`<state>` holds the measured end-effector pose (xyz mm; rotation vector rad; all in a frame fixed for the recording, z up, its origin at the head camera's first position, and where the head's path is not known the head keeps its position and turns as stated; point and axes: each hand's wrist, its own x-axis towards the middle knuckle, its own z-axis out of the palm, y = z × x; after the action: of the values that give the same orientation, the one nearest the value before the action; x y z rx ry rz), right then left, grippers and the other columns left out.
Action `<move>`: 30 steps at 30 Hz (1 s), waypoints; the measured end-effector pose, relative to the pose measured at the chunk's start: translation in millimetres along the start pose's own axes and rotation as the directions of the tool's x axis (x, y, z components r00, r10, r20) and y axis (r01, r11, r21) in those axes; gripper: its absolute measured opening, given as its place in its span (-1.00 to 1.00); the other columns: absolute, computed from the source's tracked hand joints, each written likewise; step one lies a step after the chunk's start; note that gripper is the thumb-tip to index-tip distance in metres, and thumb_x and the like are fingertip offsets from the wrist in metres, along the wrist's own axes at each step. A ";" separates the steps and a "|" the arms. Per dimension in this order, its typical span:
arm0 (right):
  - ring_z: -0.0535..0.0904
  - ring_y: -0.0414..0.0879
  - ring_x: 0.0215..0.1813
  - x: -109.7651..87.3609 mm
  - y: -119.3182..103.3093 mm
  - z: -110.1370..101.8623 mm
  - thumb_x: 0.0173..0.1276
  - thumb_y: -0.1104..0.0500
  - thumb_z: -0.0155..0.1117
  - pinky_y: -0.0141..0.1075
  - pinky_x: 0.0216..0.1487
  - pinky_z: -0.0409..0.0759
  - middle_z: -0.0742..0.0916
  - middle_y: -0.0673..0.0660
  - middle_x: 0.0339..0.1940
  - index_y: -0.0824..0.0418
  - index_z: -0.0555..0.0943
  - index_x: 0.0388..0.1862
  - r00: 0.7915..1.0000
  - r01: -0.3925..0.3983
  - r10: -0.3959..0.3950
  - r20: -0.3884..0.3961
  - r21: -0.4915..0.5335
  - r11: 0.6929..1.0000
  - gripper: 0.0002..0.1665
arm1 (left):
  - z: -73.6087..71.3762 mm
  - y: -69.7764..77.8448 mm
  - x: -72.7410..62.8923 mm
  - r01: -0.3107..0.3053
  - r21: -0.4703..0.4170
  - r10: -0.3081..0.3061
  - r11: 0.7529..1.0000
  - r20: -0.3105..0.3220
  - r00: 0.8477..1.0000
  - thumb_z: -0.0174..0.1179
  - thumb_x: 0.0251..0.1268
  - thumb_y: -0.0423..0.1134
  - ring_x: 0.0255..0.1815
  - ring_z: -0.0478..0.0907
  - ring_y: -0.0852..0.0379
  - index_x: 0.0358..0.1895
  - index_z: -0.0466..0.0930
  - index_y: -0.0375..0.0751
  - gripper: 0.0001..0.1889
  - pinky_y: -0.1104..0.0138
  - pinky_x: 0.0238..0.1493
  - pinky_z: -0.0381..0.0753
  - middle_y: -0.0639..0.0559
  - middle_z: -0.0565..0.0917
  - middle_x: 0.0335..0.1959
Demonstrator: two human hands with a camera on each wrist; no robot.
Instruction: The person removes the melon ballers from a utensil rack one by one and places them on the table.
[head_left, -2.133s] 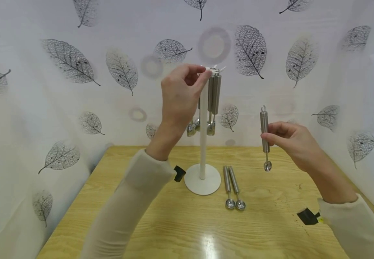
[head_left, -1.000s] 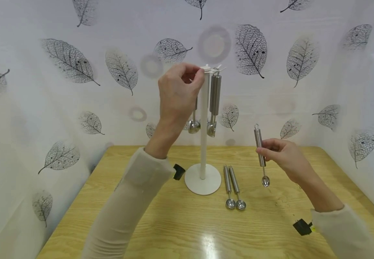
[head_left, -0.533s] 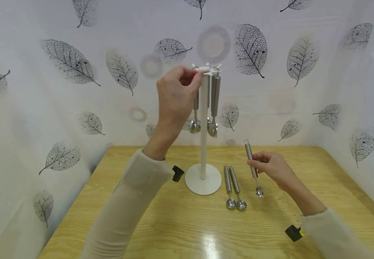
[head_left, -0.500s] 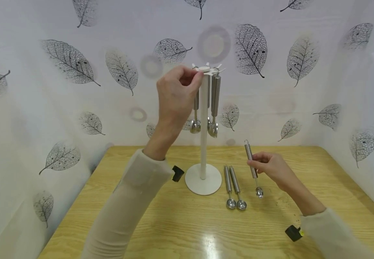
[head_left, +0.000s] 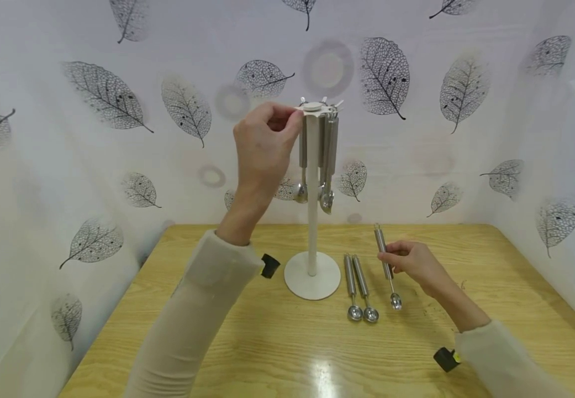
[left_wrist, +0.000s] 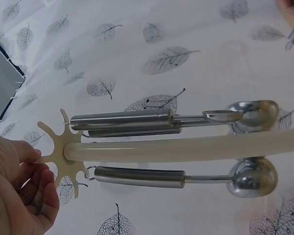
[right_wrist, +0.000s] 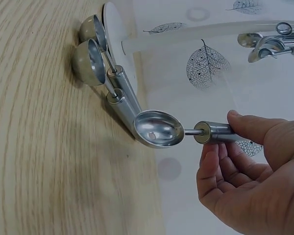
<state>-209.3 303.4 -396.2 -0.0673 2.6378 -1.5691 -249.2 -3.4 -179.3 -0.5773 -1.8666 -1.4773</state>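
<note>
My left hand (head_left: 262,146) pinches one hook of the star-shaped top (left_wrist: 63,169) on a white utensil stand (head_left: 312,226). Several steel scoops (head_left: 332,146) hang from the other hooks by their handle loops, bowls down. Low over the table's right half, my right hand (head_left: 416,264) holds a melon baller (head_left: 379,241) by its steel handle between thumb and fingers. Its oval bowl (right_wrist: 159,129), with a small hole in it, points down toward the tabletop. Beside the stand's base, two round-bowled scoops (head_left: 349,276) lie next to each other, handles toward the back.
The stand's round white base (head_left: 297,284) rests on a wooden table (head_left: 267,342). A pale curtain (head_left: 198,38) with a leaf print closes off the back and both sides. Black wrist cameras (head_left: 270,266) sit at both sleeves.
My right hand has come down and left with the melon baller, nearer the two lying scoops. My left hand has shifted slightly left, and the stand's top has turned with its hanging scoops.
</note>
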 end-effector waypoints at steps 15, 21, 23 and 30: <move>0.62 -0.10 -0.28 9.0 15.4 7.8 0.57 0.12 0.38 -0.22 -0.18 0.73 0.74 0.18 -0.15 0.62 0.52 0.23 0.998 -0.070 0.070 -0.006 0.025 0.997 -0.42 | -4.5 -3.9 3.7 0.046 0.013 -0.046 0.999 0.006 0.999 0.35 0.45 -0.38 -0.33 0.67 0.15 -0.15 0.78 -0.38 -0.90 0.45 -0.29 0.62 -0.10 0.79 -0.28; 0.63 -0.09 -0.30 15.3 22.3 16.4 0.55 0.16 0.38 -0.22 -0.21 0.75 0.74 0.25 -0.15 0.64 0.52 0.21 0.996 -0.092 0.091 -0.020 -0.013 0.996 -0.44 | -5.2 -3.6 5.4 0.058 0.024 -0.058 0.998 0.023 0.998 0.35 0.46 -0.36 -0.31 0.67 0.14 -0.13 0.78 -0.37 -0.89 0.44 -0.26 0.62 -0.09 0.79 -0.27; 0.63 -0.09 -0.32 17.0 23.8 19.3 0.54 0.19 0.39 -0.24 -0.24 0.74 0.75 0.25 -0.17 0.66 0.53 0.19 0.995 -0.093 0.092 -0.026 -0.020 0.996 -0.45 | -5.5 -3.5 5.8 0.057 0.025 -0.058 0.998 0.027 0.998 0.36 0.46 -0.36 -0.30 0.67 0.13 -0.12 0.78 -0.37 -0.89 0.43 -0.25 0.63 -0.10 0.78 -0.26; 0.60 -0.09 -0.37 20.8 26.5 30.1 0.52 0.24 0.38 -0.33 -0.38 0.63 0.74 0.17 -0.31 0.65 0.57 0.11 0.995 -0.091 0.091 -0.030 -0.022 0.996 -0.55 | -6.2 -3.2 5.9 0.062 0.028 -0.063 0.998 0.025 0.998 0.36 0.46 -0.36 -0.29 0.66 0.12 -0.13 0.78 -0.37 -0.89 0.44 -0.24 0.62 -0.10 0.78 -0.26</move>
<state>-227.5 288.2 -434.7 0.0743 2.6406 -1.5226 -254.0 -10.6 -176.3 -0.5321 -1.9383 -1.4886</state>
